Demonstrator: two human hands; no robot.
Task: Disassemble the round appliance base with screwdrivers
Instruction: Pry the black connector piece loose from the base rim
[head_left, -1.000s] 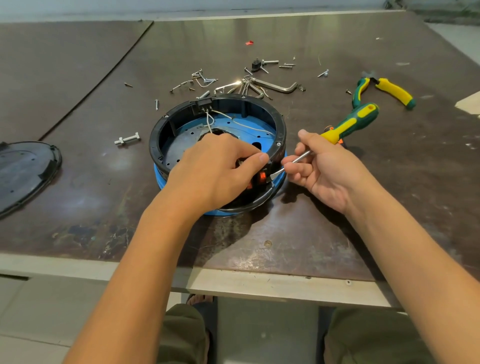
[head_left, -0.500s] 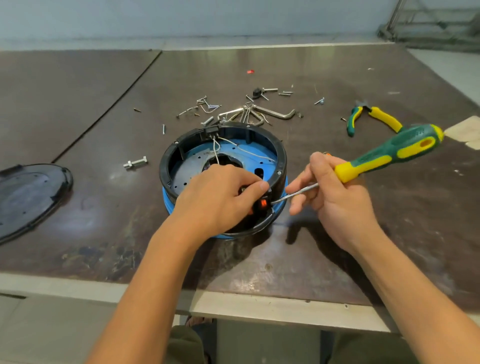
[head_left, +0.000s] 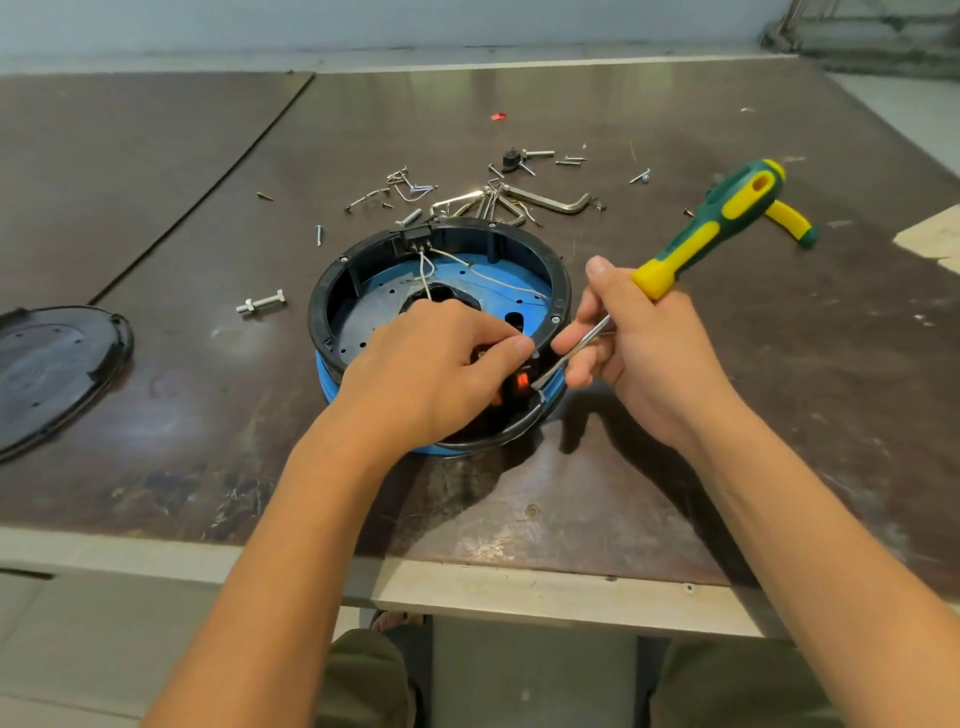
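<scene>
The base (head_left: 441, 260) rim is gripped by the curled left hand (head_left: 436, 374), while the screwdriver (head_left: 696, 244) is clasped in the right hand (head_left: 654, 358).

We cannot make out the screwdriver (head_left: 675, 260) tip where it meets the base (head_left: 332, 291) rim by the left hand (head_left: 436, 374). Pliers (head_left: 789, 221) mostly hidden behind its handle. Black cover (head_left: 52, 374) cut by left edge.

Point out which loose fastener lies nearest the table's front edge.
The bolt with a nut, alone left of the base; the other screws all lie farther back.
</scene>
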